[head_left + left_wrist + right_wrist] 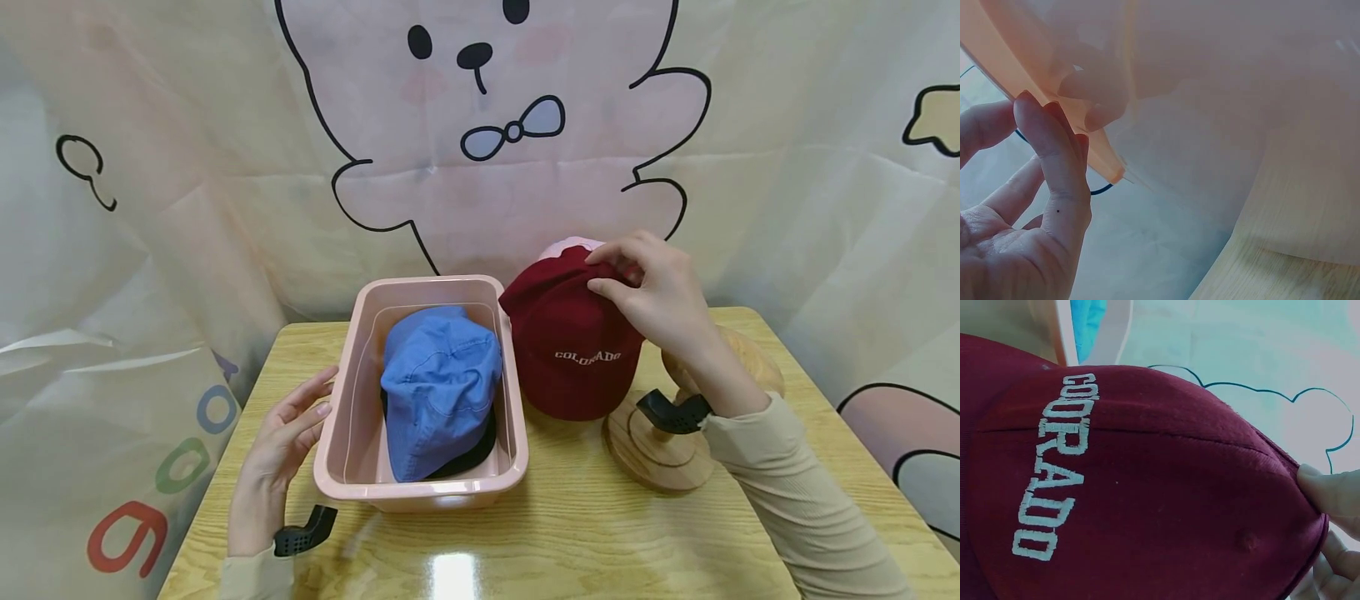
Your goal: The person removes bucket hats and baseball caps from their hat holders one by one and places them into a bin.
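In the head view my right hand (660, 287) pinches the top of a dark red baseball cap (577, 333) marked COLORADO, which hangs with its brim down beside the pink plastic basin (427, 492). The right wrist view shows thumb and fingers gripping the crown of this cap (1147, 500). Two blue-and-black details belong to a crumpled blue cap (442, 383) with a dark brim lying inside the basin. My left hand (288, 433) is at the basin's left side, fingertips at its wall; in the left wrist view the hand (1047, 187) has its fingers bent near the rim, gripping nothing visible.
A wooden stand (660, 446) with a round base and rounded top is partly behind my right forearm. Something pink (572, 247) peeks out behind the red cap. The wooden table (585, 533) meets a printed curtain (225, 167) at the back.
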A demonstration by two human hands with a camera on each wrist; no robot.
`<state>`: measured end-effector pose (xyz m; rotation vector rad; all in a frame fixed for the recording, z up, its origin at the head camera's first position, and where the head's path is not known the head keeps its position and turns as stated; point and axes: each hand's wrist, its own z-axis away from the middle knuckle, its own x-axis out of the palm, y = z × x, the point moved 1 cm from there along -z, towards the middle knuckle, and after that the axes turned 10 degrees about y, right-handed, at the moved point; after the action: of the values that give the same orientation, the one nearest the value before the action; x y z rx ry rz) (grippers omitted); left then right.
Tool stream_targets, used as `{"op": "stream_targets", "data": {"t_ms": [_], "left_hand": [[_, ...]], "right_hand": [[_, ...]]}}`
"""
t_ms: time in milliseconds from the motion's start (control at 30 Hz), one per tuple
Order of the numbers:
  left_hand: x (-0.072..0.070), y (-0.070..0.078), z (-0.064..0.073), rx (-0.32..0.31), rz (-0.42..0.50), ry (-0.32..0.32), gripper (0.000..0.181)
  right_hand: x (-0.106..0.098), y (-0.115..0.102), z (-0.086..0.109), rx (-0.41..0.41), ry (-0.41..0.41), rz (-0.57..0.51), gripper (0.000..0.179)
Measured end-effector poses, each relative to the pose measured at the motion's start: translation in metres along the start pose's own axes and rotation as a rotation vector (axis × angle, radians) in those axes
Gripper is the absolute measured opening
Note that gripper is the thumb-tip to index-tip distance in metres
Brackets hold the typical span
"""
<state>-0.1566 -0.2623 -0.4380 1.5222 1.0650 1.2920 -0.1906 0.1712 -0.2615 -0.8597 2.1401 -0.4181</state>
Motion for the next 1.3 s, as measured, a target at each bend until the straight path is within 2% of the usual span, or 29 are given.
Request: {"op": "stream_targets", "data": {"t_ms": [467, 700, 967, 1300], "left_hand": [[0.001, 0.0, 0.001, 0.001, 0.003, -0.005, 0.044], [0.001, 0.0, 0.0, 0.015, 0.025, -0.017, 0.044], [0.002, 0.001, 0.001, -0.006, 0.015, -0.002, 0.044], [0.002, 0.001, 0.001, -0.001, 0.025, -0.01, 0.045]], "right_hand": [[-0.012, -0.014, 0.003, -0.053, 0.02, -0.011, 0.017], [-0.019, -0.022, 0.003, -0.11, 0.036, 0.0, 0.018], [-0.029, -0.034, 0.002, -0.149, 0.057, 0.005, 0.018], [-0.038, -0.047, -0.002, -0.197, 0.067, -0.022, 0.02]]}}
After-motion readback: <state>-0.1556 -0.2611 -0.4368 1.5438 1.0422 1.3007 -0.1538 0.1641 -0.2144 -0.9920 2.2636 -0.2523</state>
